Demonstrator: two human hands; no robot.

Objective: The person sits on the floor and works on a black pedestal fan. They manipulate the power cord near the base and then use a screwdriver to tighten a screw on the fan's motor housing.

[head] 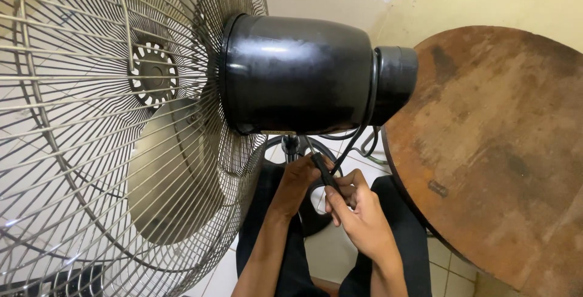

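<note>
A standing fan fills the view, with its black motor housing (pixel 297 72) in the middle and its wire grille (pixel 91 139) and metal blades on the left. Below the housing, my left hand (pixel 297 181) reaches up and is closed around the fan's neck or stand just under the motor. My right hand (pixel 358 209) is beside it, gripping a black-handled tool (pixel 325 172), likely a screwdriver, that points up toward the underside of the housing. A black cable (pixel 358 136) hangs from the rear of the motor past both hands.
A round, worn wooden tabletop (pixel 498 151) stands close on the right. The fan's dark round base (pixel 316 212) rests on the white tiled floor (pixel 328 254) between my legs. A cream wall is behind.
</note>
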